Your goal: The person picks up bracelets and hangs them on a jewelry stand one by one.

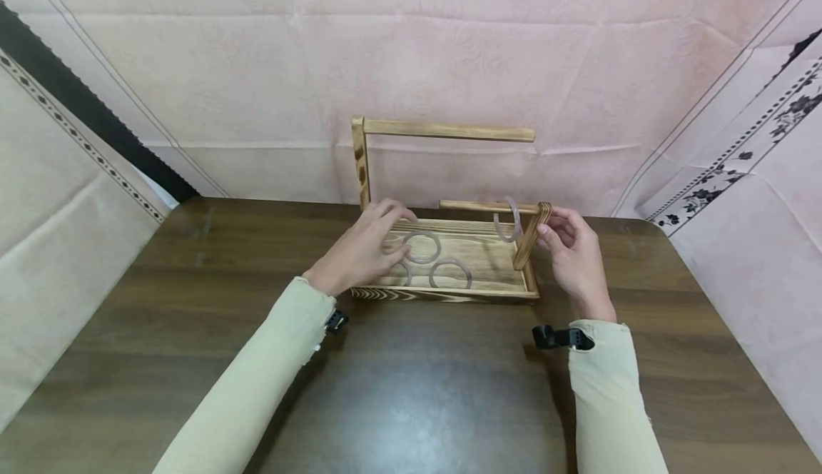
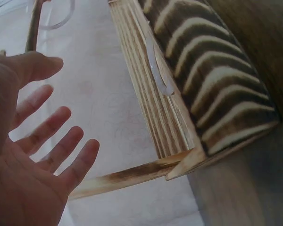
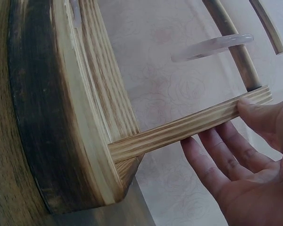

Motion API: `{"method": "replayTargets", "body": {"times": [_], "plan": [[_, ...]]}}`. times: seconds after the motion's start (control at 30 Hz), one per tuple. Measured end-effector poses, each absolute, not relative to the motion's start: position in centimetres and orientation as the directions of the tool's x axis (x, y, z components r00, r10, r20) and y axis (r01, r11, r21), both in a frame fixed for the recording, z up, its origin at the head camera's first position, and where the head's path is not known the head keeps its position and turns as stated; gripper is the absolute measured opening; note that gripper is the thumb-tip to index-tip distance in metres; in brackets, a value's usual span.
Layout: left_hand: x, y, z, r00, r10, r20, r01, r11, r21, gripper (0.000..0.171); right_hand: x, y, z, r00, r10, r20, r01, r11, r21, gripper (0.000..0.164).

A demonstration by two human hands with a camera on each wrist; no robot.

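Note:
A wooden tray (image 1: 501, 283) with two upright posts and two horizontal rods stands on the table. Around its right post (image 3: 188, 126) my right hand (image 1: 576, 256) grips, thumb on one face and fingers on the other. A pale translucent bangle (image 3: 212, 48) hangs on the lower rod (image 1: 472, 206), close to that post. Over the tray's left part is my left hand (image 1: 366, 245), its fingers spread and holding nothing, as the left wrist view shows. Near its fingertips lie a bangle (image 1: 438, 247) and a partly hidden one (image 1: 408, 274); another bangle (image 1: 452, 262) lies at the tray's front.
The upper rod (image 1: 449, 130) runs rightward from the left post (image 1: 362, 163), its right end free. Behind the tabletop (image 1: 411, 388) hangs a pale pink cloth (image 1: 449, 53). Patterned cloth (image 1: 758, 153) borders the right side. Both wrists wear black straps.

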State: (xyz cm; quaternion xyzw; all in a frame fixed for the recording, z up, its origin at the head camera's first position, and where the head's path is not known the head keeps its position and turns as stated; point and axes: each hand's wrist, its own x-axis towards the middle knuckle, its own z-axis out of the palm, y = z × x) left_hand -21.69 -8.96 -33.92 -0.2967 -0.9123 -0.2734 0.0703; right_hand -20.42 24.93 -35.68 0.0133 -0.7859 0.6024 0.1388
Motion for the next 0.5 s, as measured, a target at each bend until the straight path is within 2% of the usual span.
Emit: {"method": "replayTargets", "body": {"times": [0.17, 0.5], "plan": [[-21.5, -8.3, -33.7, -0.797, 0.556, 0.235, 0.6, 0.688, 0.408, 0.044, -20.2, 25.0, -35.8, -0.965, 0.142, 0.222, -0.172, 0.301, -0.938, 0.037], [-21.3, -6.3, -33.1, -0.737, 0.634, 0.234, 0.673, 0.654, 0.345, 0.05, -20.5, 25.1, -35.6, -0.964, 0.128, 0.234, -0.186, 0.305, -0.934, 0.035]]}}
